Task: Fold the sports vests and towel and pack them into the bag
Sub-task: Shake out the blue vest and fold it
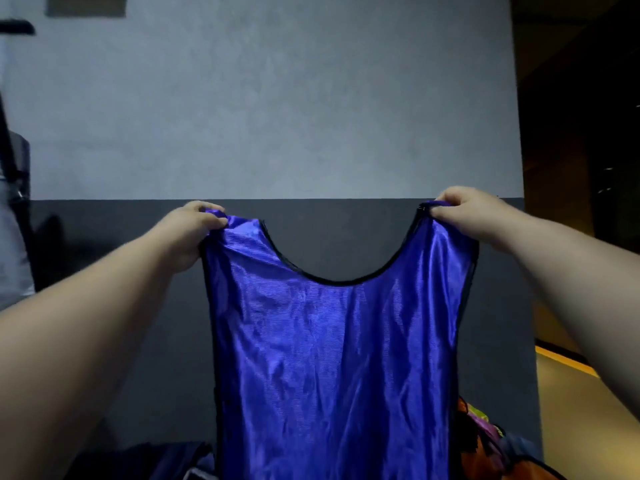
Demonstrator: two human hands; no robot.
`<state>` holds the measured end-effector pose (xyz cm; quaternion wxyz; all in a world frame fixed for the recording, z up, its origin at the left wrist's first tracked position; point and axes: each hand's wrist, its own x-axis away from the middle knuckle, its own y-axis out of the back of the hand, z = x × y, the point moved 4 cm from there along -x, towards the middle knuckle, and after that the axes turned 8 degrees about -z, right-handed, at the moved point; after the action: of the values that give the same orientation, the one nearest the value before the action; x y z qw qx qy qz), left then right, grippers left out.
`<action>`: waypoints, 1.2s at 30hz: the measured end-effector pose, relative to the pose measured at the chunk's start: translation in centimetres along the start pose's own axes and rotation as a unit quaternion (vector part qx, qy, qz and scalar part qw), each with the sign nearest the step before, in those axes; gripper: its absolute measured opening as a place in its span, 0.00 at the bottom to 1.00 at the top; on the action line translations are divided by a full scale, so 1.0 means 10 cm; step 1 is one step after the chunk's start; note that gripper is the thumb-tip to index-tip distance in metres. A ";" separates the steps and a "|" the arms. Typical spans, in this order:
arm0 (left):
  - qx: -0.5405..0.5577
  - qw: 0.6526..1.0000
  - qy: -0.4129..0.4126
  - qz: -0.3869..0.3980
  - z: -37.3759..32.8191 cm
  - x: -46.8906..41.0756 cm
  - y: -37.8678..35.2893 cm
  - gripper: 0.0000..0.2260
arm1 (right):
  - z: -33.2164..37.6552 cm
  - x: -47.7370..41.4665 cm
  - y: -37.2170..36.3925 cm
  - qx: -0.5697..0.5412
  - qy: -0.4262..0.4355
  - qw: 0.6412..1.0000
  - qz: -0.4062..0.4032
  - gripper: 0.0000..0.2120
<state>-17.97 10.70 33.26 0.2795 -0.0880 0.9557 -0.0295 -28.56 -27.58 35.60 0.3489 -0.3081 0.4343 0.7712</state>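
- Sports vest (332, 358), shiny blue with black trim, hangs at full length in mid-air before me, in front of a two-tone grey wall (277, 98).
- My left hand (194, 230) pinches the left shoulder strap, fingers curled tight on the fabric.
- My right hand (464, 216) grips the right strap likewise; the neckline dips between them.
- Orange fabric (485, 455) lies at near right, partly behind the vest.
- Dark blue cloth (156, 459) sits at near left; I cannot tell what it is.

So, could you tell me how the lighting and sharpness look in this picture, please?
Head view: dim overall, with the far right nearly black; the blue vest catches a soft sheen, no harsh glare; the left hand and right hand gripping its shoulders look slightly soft.
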 end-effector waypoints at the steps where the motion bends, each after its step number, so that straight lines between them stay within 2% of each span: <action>1: 0.006 1.000 -0.010 0.005 -0.03 -0.04 0.06 0.09 | 0.00 -0.02 0.03 -0.002 0.006 1.000 0.003 0.10; 6: 0.000 0.999 -0.039 0.016 -0.12 -0.22 0.29 0.07 | 0.10 -0.02 0.22 -0.022 0.052 0.998 0.021 0.11; 13: -0.051 0.996 -0.012 0.066 -0.20 -0.18 0.32 0.17 | 0.14 -0.03 0.26 -0.078 0.064 0.993 0.065 0.09; 17: -0.140 0.982 0.018 0.123 -0.14 -0.14 0.31 0.21 | 0.13 -0.02 0.27 -0.106 0.059 0.990 0.075 0.06; 23: -0.244 0.955 0.041 0.164 -0.08 -0.04 0.30 0.12 | 0.09 -0.03 0.25 -0.127 0.043 0.986 0.095 0.02; 27: -0.291 0.944 0.045 0.152 -0.05 -0.04 0.31 0.04 | 0.13 -0.04 0.22 -0.114 0.050 0.987 0.104 0.01; 36: -0.357 0.923 0.009 0.140 -0.01 -0.06 0.29 0.07 | 0.15 -0.03 0.11 -0.096 0.047 0.989 0.103 0.02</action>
<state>-17.99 13.62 33.34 0.2226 -0.0468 0.9077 0.3526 -29.49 -26.73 37.00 0.2154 -0.3294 0.4040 0.8258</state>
